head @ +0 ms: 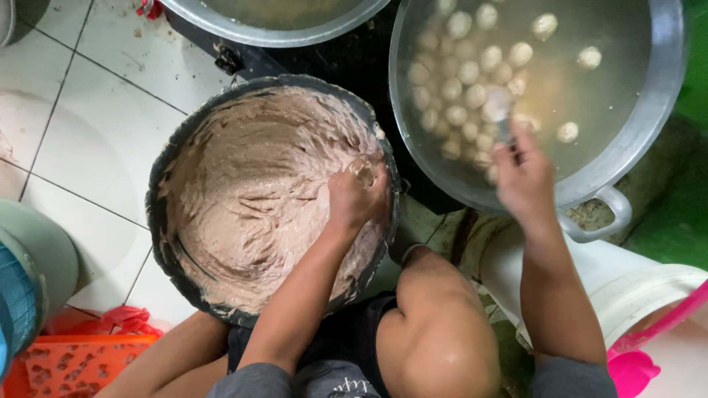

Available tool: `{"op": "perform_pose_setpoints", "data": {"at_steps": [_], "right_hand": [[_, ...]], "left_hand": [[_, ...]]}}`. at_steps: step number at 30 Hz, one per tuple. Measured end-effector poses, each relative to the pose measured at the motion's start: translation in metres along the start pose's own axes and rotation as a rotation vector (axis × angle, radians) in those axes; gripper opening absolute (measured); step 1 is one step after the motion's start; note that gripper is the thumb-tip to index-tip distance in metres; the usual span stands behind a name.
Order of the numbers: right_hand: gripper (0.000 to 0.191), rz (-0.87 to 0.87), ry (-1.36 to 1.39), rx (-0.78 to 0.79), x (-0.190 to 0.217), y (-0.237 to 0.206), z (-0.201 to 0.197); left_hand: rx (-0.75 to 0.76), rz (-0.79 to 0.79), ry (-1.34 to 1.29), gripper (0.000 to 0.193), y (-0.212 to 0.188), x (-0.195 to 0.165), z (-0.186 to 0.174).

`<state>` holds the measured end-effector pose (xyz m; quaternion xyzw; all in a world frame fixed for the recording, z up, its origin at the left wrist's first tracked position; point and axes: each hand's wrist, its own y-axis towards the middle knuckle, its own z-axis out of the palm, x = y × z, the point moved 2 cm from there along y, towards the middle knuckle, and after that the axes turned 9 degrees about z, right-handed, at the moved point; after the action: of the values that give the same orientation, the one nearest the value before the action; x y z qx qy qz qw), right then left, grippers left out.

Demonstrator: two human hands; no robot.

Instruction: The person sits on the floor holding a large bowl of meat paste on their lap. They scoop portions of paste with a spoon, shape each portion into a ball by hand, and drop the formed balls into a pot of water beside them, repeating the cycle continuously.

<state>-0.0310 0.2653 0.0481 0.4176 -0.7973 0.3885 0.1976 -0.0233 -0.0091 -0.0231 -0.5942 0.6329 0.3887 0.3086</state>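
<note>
Pinkish-brown meat paste in dark round tub, mostly full. Left grip fisted in paste at tub's far-right edge, squeezing a lump out the top. Right grip closed on spoon, blurred, over big metal pot of water just right of tub. Approx two dozen+ pale balls already floating beyond spoon; lots of paste left. Second metal basin beyond tub, orange crate near-left on tile floor.
</note>
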Motion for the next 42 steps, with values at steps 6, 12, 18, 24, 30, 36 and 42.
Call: {"op": "perform_pose_setpoints", "data": {"at_steps": [6,12,18,24,30,36,42], "right_hand": [[0.047,-0.300,-0.035,0.466,0.026,-0.054,0.052],[0.047,-0.038,0.192,0.742,0.025,-0.057,0.065],[0.051,0.045,0.249,0.425,-0.002,-0.005,0.030],[0.050,-0.304,-0.435,-0.414,-0.028,0.045,-0.034],[0.036,-0.263,-0.260,-0.504,-0.017,0.035,-0.042],[0.029,0.040,-0.058,0.294,0.008,-0.026,0.021],[0.042,-0.466,-0.046,0.420,0.045,-0.064,0.054]], "left_hand": [[-0.037,0.048,-0.129,0.019,0.000,-0.013,0.003],[0.131,0.124,0.127,0.012,0.003,-0.016,0.004],[0.352,0.037,0.392,0.031,0.034,0.007,-0.019],[0.335,0.072,0.211,0.039,0.006,0.008,-0.015],[0.112,0.011,0.049,0.020,0.006,0.005,-0.005],[0.021,0.006,-0.049,0.023,0.005,-0.015,-0.005],[-0.043,0.116,-0.070,0.013,0.006,-0.022,-0.004]]}}
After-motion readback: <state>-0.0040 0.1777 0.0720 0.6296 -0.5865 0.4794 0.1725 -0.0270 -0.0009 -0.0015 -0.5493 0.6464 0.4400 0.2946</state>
